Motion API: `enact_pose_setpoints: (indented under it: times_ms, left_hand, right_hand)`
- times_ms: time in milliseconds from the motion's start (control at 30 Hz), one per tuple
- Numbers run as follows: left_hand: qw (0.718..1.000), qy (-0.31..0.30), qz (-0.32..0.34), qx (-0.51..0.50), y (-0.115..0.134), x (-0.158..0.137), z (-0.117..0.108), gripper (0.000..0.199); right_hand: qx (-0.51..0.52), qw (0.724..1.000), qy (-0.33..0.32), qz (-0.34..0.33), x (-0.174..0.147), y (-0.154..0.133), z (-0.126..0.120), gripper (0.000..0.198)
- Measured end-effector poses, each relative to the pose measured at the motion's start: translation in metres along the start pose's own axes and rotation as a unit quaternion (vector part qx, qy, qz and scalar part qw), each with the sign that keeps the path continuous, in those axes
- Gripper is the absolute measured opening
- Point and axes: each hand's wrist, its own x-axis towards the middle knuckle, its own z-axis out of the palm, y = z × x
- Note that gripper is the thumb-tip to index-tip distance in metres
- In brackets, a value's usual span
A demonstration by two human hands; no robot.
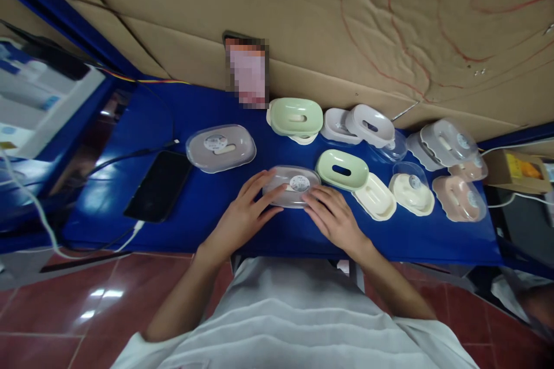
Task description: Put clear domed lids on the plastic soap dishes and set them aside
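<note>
In front of me on the blue table sits a grey soap dish with a clear lid (282, 199), a round white label on its top. My left hand (247, 207) grips its left end, the index finger lying over the lid and the thumb along the near side. At the right end, my right hand (335, 218) holds the dish with bent fingers against the lid and rim. A green soap dish tray (332, 177) with a dark slot is right behind my right hand. Farther left stands another grey lidded soap dish (220, 158), also labelled.
More soap dish parts stand along the back and right: a green tray (296, 108), grey trays (370, 135), cream pieces (375, 199) and a pink lidded dish (456, 202). A black phone (160, 184) with cables lies left. Cardboard (303, 17) walls the back.
</note>
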Motion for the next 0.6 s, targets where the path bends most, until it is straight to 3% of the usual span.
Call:
enact_pose_setpoints:
  times_ms: [300,467,600]
  left_hand:
    - [0.999,0.042,0.001,0.002,-0.003,-0.013,0.004,0.054]
    - [0.999,0.047,-0.002,-0.014,-0.008,-0.016,0.002,0.053]
    - [0.999,0.045,-0.011,-0.013,-0.009,-0.019,0.000,0.054]
  right_hand:
    - [-0.023,0.999,-0.044,0.002,-0.021,0.004,0.020,0.073]
    - [-0.007,0.999,-0.052,0.010,-0.010,-0.001,0.023,0.062]
    - [-0.013,0.997,-0.078,0.011,-0.004,-0.002,0.020,0.067]
